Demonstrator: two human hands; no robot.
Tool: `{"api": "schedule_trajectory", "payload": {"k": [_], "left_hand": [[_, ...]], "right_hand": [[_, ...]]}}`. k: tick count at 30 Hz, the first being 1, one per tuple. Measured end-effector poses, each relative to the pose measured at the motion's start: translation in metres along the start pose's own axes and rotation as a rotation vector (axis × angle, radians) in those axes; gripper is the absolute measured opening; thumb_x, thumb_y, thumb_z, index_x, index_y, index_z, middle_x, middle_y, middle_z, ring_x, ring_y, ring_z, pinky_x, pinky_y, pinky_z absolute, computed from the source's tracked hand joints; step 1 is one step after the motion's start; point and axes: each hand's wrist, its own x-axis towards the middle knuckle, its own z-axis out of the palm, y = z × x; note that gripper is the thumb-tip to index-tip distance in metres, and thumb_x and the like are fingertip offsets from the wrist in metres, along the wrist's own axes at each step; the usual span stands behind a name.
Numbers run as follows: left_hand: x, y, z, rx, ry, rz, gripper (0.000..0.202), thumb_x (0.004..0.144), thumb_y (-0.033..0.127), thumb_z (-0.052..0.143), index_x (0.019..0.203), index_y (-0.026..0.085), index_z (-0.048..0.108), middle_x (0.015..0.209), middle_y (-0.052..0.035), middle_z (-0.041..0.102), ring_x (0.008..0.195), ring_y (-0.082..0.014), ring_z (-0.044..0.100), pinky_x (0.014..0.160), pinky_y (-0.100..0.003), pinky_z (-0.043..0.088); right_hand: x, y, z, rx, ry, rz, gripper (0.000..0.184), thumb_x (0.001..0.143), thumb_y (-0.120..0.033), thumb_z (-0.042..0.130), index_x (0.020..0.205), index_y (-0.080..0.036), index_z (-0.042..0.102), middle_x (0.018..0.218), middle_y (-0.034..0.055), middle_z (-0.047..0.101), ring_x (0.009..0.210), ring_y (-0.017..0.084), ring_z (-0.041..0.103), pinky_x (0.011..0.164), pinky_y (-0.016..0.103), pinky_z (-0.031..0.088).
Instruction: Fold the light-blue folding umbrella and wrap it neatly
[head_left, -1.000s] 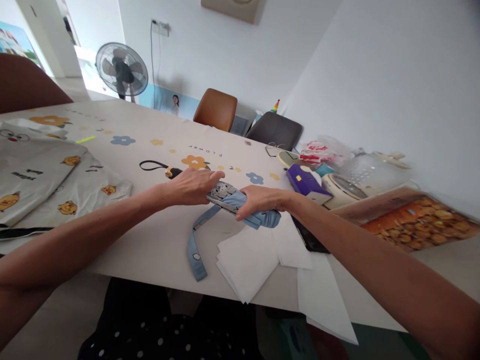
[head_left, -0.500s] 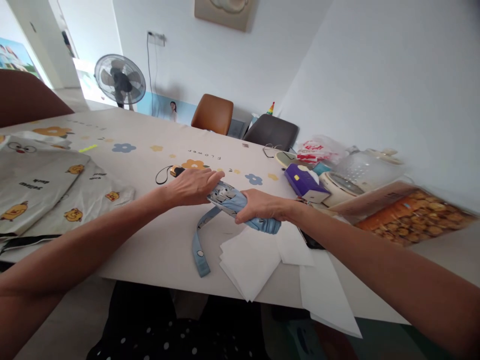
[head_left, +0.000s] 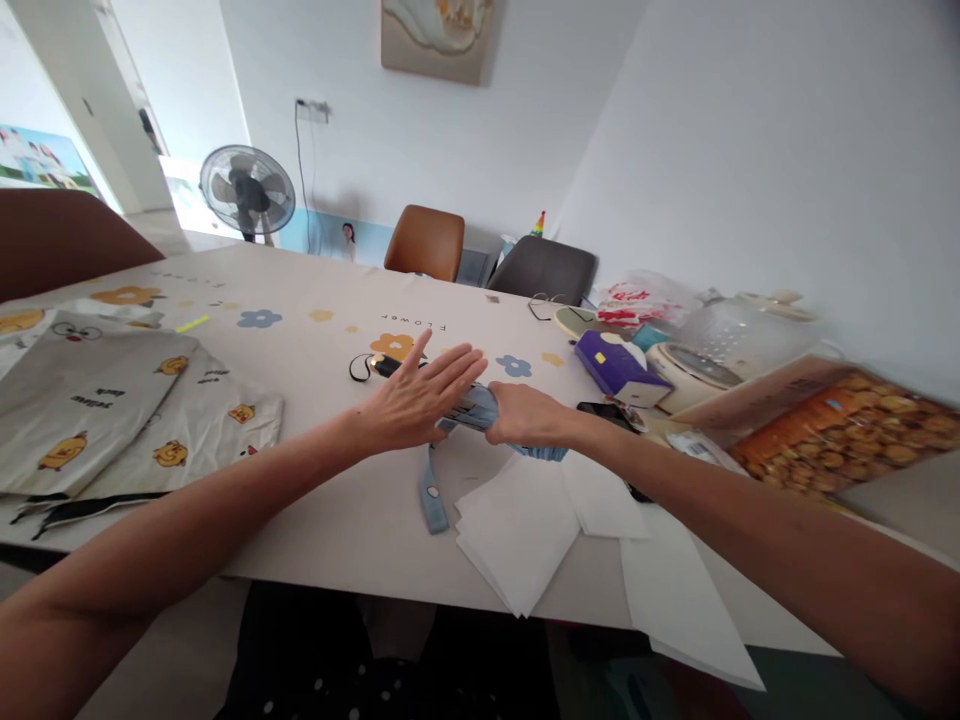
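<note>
Umbrella (head_left: 474,405): folded, soft blue fabric rolled into loose cylinder, lying mid-table on flower-print cloth of table (head_left: 315,330). Left hand (head_left: 420,400): flat, fingers straight and spread, laid over left half of roll, gripping nothing. Right hand (head_left: 525,415): curled closed round right end of bundle. Dark handle (head_left: 382,365) with looped cord sticks out far-left of left hand. Flat blue strap (head_left: 433,490) trails toward near edge. White paper sheets (head_left: 517,520), crisp and overlapping, just near of umbrella. Purple box (head_left: 615,365) to right.

My view: flower-print tabletop (head_left: 315,330) bearing duck-print cloths (head_left: 112,400) at left, blue folded umbrella (head_left: 474,408) at centre, white paper sheets (head_left: 517,520) at near edge, purple box (head_left: 615,365) at right.
</note>
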Motion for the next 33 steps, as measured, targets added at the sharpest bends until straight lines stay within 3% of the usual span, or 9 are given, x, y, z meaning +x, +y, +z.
{"api": "schedule_trajectory", "payload": {"k": [4,7,10,12,14,19,27,33], "left_hand": [[-0.003,-0.003,0.008,-0.056,-0.066,-0.05,0.081,0.066,0.03,0.061,0.134,0.009,0.021,0.134,-0.0178,0.037,0.129,-0.0284,0.024,0.105,-0.05,0.003],[-0.002,-0.003,0.005,-0.134,-0.145,-0.117,0.066,0.066,0.03,0.059,0.124,0.012,0.033,0.12,-0.0165,0.051,0.12,-0.0286,0.039,0.101,-0.048,0.015],[0.001,-0.004,-0.005,-0.225,-0.312,-0.193,0.045,0.065,0.034,0.058,0.105,0.018,0.046,0.09,-0.0075,0.063,0.087,-0.0244,0.058,0.082,-0.038,0.037],[0.002,-0.007,-0.012,-0.27,-0.404,-0.248,0.034,0.065,0.04,0.056,0.092,0.02,0.048,0.074,-0.003,0.061,0.068,-0.0205,0.058,0.063,-0.03,0.039],[0.003,-0.011,-0.019,-0.274,-0.44,-0.296,0.031,0.064,0.044,0.055,0.084,0.021,0.047,0.068,-0.0021,0.059,0.061,-0.019,0.056,0.053,-0.027,0.034],[0.005,-0.017,-0.026,-0.219,-0.388,-0.345,0.032,0.063,0.042,0.056,0.084,0.019,0.045,0.07,-0.0043,0.059,0.061,-0.0195,0.055,0.048,-0.026,0.029],[0.005,-0.017,-0.012,-0.231,-0.378,-0.392,0.028,0.067,0.033,0.052,0.089,0.018,0.045,0.068,-0.0046,0.059,0.058,-0.0198,0.055,0.048,-0.027,0.029],[0.004,-0.019,-0.01,-0.325,-0.397,-0.425,0.06,0.061,0.041,0.059,0.114,0.022,0.037,0.088,-0.0044,0.063,0.073,-0.0214,0.058,0.052,-0.025,0.031]], "right_hand": [[-0.012,-0.009,0.004,-0.374,0.182,-0.124,0.029,0.071,-0.022,0.047,0.098,-0.014,0.047,0.08,0.0113,0.063,0.071,0.024,0.06,0.055,0.029,0.036],[-0.02,-0.014,0.008,-0.521,0.288,-0.192,0.027,0.074,-0.012,0.042,0.101,-0.011,0.045,0.082,0.0136,0.061,0.069,0.024,0.06,0.055,0.03,0.035],[-0.024,-0.016,0.012,-0.606,0.38,-0.198,0.026,0.076,-0.007,0.037,0.101,-0.011,0.045,0.08,0.0143,0.059,0.065,0.022,0.057,0.051,0.029,0.033],[-0.024,-0.016,0.013,-0.641,0.443,-0.203,0.028,0.077,-0.005,0.034,0.102,-0.01,0.045,0.078,0.0144,0.058,0.063,0.021,0.055,0.05,0.029,0.03],[-0.022,-0.016,0.012,-0.662,0.5,-0.215,0.028,0.078,-0.004,0.032,0.102,-0.009,0.046,0.077,0.0139,0.057,0.063,0.02,0.053,0.049,0.028,0.027],[-0.016,-0.014,0.006,-0.692,0.611,-0.262,0.029,0.082,-0.006,0.026,0.102,-0.008,0.047,0.075,0.0131,0.055,0.062,0.019,0.049,0.049,0.029,0.022],[-0.009,-0.009,0.008,-0.701,0.646,-0.282,0.031,0.084,-0.007,0.024,0.104,-0.007,0.048,0.076,0.0131,0.055,0.064,0.019,0.047,0.051,0.03,0.021],[-0.002,-0.011,0.006,-0.695,0.593,-0.282,0.03,0.083,-0.006,0.025,0.105,-0.008,0.046,0.078,0.0137,0.055,0.066,0.019,0.049,0.052,0.029,0.025]]}}
